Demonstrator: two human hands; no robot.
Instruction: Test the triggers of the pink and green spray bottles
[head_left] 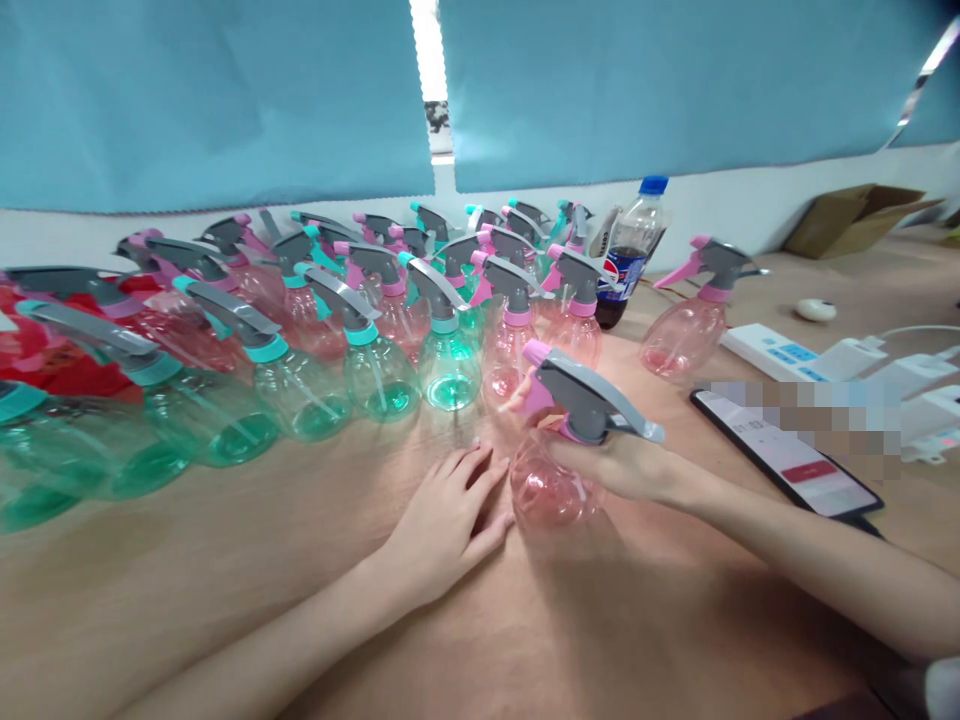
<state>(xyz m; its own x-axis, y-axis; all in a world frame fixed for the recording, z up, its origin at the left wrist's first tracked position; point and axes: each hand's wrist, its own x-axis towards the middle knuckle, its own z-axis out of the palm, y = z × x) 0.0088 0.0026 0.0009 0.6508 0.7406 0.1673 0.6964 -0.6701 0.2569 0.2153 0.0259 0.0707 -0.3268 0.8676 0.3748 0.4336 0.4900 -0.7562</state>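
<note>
My right hand (626, 465) is wrapped round the neck of a pink spray bottle (551, 495), just under its grey and pink trigger head. The fingers come round behind the neck and are partly hidden. Flat on the tabletop to the left lies my left hand (450, 515), its fingers stretched out and holding nothing. The left fingertips are close to the pink bottle's base. Beyond the hands stand rows of spray bottles, among them a green one (450, 370) and a pink one (510, 350).
At the right are a lone pink spray bottle (686, 325), a phone (780, 450), a white power strip (776, 350) with plugs and a small white object (815, 310). A cola bottle (634, 250) and a cardboard box (855, 222) stand farther back. Red material (45, 350) lies at the left.
</note>
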